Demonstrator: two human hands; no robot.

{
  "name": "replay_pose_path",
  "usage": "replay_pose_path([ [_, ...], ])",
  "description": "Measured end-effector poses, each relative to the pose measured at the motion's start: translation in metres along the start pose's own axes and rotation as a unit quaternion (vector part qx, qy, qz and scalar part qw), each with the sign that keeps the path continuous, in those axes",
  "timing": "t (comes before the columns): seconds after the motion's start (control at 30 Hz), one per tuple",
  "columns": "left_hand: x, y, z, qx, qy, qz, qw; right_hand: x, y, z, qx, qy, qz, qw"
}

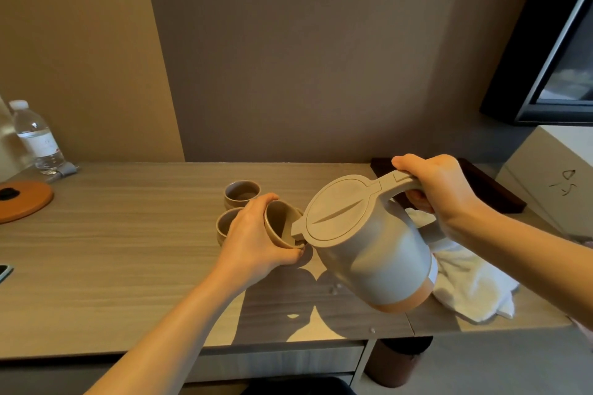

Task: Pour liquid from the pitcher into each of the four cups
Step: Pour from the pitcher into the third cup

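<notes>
My right hand (pixel 439 189) grips the handle of a grey pitcher (pixel 369 253) with a flat lid and an orange-brown base. The pitcher is lifted and tilted left, its spout at the rim of a tan cup (pixel 280 223). My left hand (pixel 253 240) holds that cup, tilted toward the spout, just above the wooden table (pixel 128 250). Two more tan cups stand behind my left hand: one at the back (pixel 241 193), one nearer and partly hidden by my hand (pixel 226 223). A fourth cup is not visible.
A white cloth (pixel 471 285) lies on the table under and right of the pitcher. A dark tray (pixel 494 192) and a white box (pixel 552 176) sit at the right. A water bottle (pixel 35 138) and an orange round base (pixel 22 202) stand at the left.
</notes>
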State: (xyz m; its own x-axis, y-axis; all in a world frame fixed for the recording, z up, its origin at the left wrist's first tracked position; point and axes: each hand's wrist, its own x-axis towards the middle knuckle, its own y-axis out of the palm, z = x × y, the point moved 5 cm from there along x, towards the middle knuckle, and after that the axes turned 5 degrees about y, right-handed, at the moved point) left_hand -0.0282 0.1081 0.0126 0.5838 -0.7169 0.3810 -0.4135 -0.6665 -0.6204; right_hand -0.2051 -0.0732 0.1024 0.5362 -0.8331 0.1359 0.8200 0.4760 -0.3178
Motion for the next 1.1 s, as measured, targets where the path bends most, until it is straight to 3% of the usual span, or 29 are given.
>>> replay_pose_path([
  [1.1, -0.012, 0.029, 0.011, 0.01, 0.013, 0.016, 1.0, 0.007, 0.007, 0.006, -0.142, -0.024, 0.002, 0.99],
])
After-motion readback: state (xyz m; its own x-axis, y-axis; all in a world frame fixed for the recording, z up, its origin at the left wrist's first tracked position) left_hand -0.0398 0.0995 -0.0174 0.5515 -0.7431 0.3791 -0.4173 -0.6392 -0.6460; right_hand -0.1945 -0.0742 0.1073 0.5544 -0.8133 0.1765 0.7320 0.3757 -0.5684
